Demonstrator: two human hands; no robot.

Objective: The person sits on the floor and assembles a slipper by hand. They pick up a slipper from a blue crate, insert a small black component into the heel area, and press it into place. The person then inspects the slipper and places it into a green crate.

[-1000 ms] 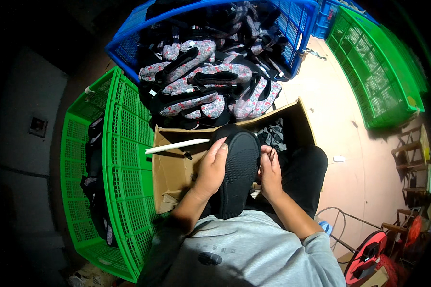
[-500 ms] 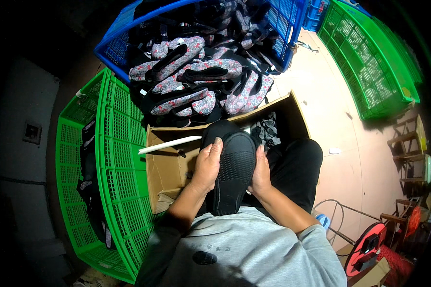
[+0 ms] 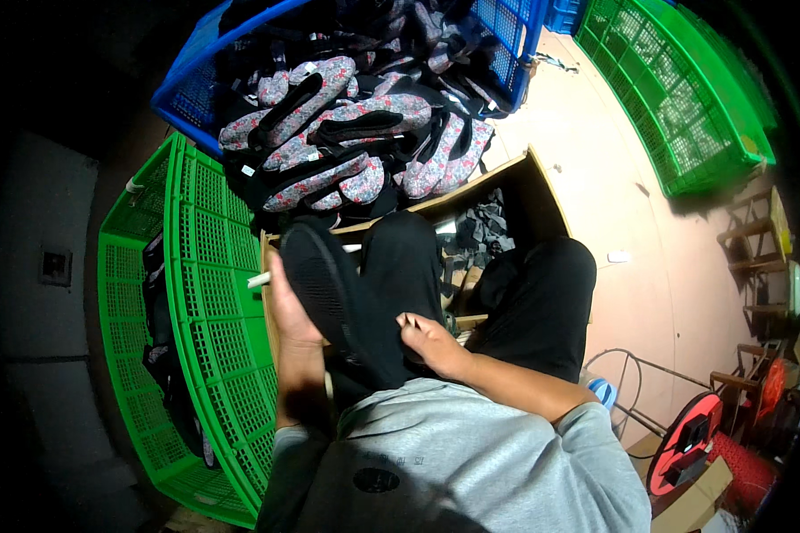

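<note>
A black-soled shoe is tilted above my left thigh, its ridged tread facing up. My left hand grips it from its left side; the fingers behind the shoe are hidden. Just right of the shoe's heel end, my right hand is closed, with thumb and fingertips pinched together. Whatever lies in that pinch is too small to make out. Beyond my knees, a blue crate is heaped with floral and black shoes.
A cardboard box holding dark scraps stands around my knees. A white rod pokes out by my left hand. Green crates stand at left and far right. A red round-topped stand is at lower right.
The shoe has moved left and tilted, now in my left hand only. My right hand has let go of its side and come down near the heel, fingers pinched.
</note>
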